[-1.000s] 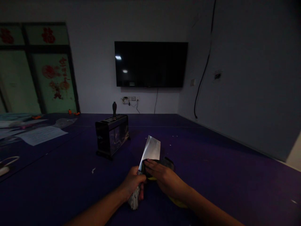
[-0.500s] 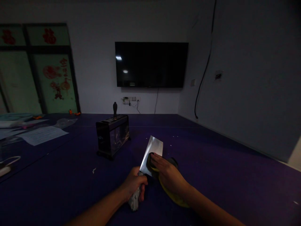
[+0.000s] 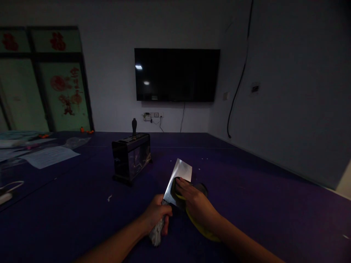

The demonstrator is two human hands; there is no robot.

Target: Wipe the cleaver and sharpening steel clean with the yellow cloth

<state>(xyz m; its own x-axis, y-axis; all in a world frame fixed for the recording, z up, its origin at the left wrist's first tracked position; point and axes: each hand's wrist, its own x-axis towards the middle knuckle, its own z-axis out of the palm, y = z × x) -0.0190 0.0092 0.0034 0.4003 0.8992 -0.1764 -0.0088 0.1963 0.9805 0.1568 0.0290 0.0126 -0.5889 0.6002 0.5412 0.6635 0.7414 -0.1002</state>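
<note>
My left hand [image 3: 157,216] is closed round the pale handle of a cleaver, whose wide shiny blade [image 3: 181,171] points up and away from me. My right hand [image 3: 193,201] presses a dark cloth with a yellow underside [image 3: 201,230] against the lower part of the blade, fingers curled over the cloth. Both hands hover low over the purple table [image 3: 260,204].
A black knife block [image 3: 131,156] with one dark handle sticking out stands just beyond the hands to the left. Papers [image 3: 49,156] and a white cable [image 3: 8,190] lie at the far left. A wall-mounted television [image 3: 177,75] hangs ahead.
My right hand with the cloth has slid up along the blade, away from the handle. The cleaver has tilted slightly to the right. My left hand has stayed in place.
</note>
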